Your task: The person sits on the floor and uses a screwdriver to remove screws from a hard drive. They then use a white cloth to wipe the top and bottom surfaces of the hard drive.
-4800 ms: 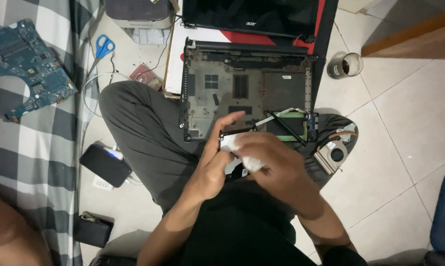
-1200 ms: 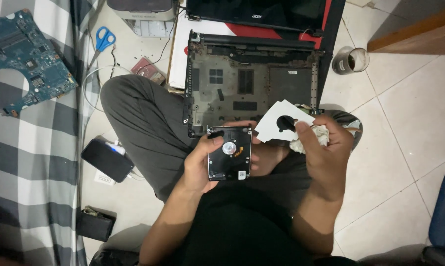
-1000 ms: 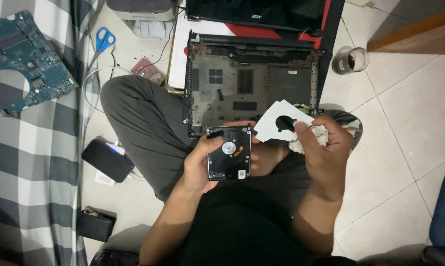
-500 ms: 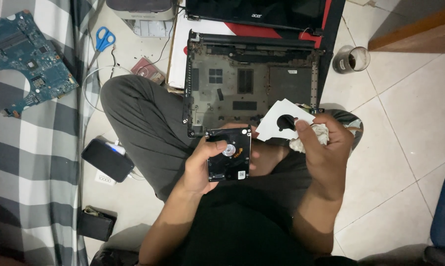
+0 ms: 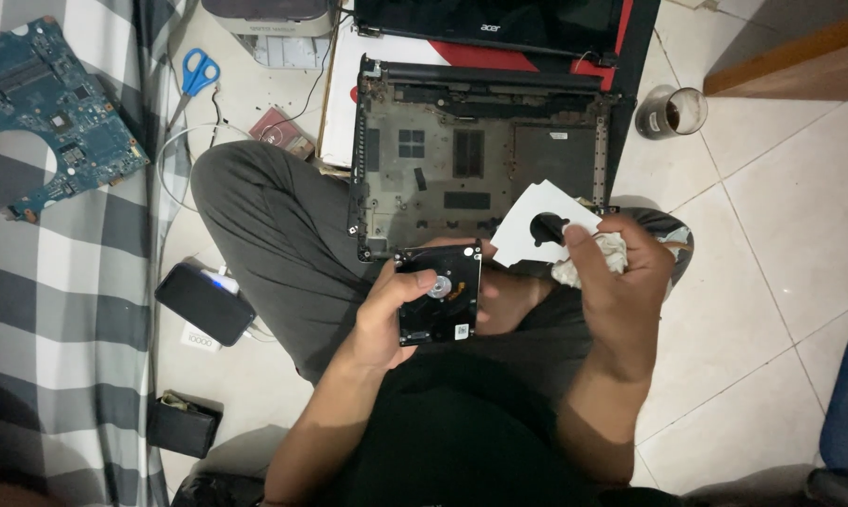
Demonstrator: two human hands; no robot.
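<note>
My left hand [image 5: 391, 314] grips a small black hard drive [image 5: 439, 294] above my lap, thumb resting on its round silver hub. My right hand [image 5: 621, 277] holds a white sheet with a round hole [image 5: 537, 221] together with a crumpled white tissue [image 5: 593, 258], just right of the drive. Beyond both hands lies an opened laptop base [image 5: 480, 160], its dark inner shell facing up, resting partly on my knees.
A blue circuit board [image 5: 53, 113] lies on a checked cloth at left. Blue-handled scissors [image 5: 194, 75], a black phone [image 5: 203, 302], a black wallet [image 5: 185, 427] and a glass of dark drink [image 5: 673, 111] stand on the tiled floor. The laptop screen [image 5: 499, 19] is at the top.
Earlier both hands rubbed something white together over the laptop base. Now they are apart: the left holds the hard drive, the right holds the white sheet and tissue. In the last second, hardly any movement.
</note>
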